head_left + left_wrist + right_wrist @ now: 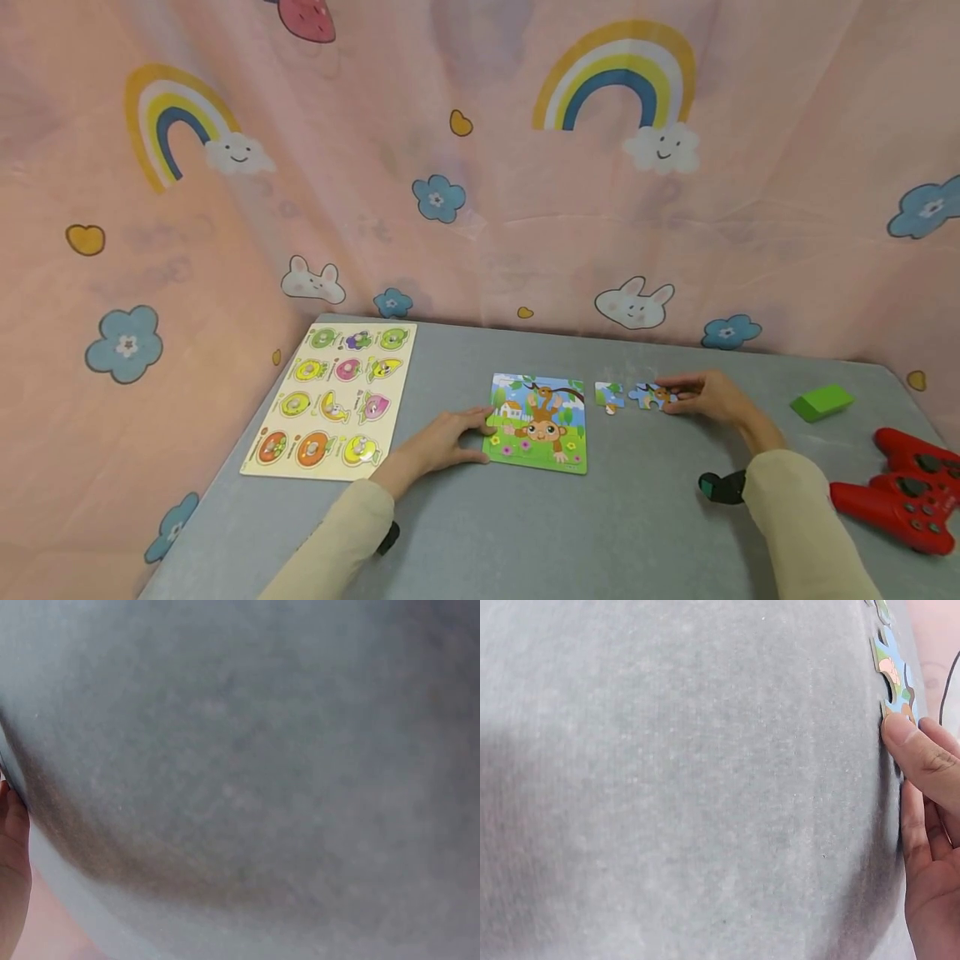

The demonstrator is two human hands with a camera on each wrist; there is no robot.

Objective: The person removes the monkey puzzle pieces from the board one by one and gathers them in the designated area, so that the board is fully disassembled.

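Observation:
A square monkey jigsaw puzzle (536,425) lies on the grey table in the head view. My left hand (438,442) rests at its left edge, fingers and thumb spread apart and touching it. To the right, my right hand (708,398) pinches some jigsaw pieces (647,395) at their right end, thumb and fingers on them. They look joined in a short strip, low over or on the table. The right wrist view shows the thumb on the pieces (889,671). Between puzzle and strip lies a loose jigsaw piece (609,397). In the left wrist view only part of my left hand (11,862) shows.
A fruit peg board (345,333) lies at the left of the table (600,533). On the right are a green block (822,402) and a red game controller (900,492). Behind hangs a pink patterned curtain (510,250).

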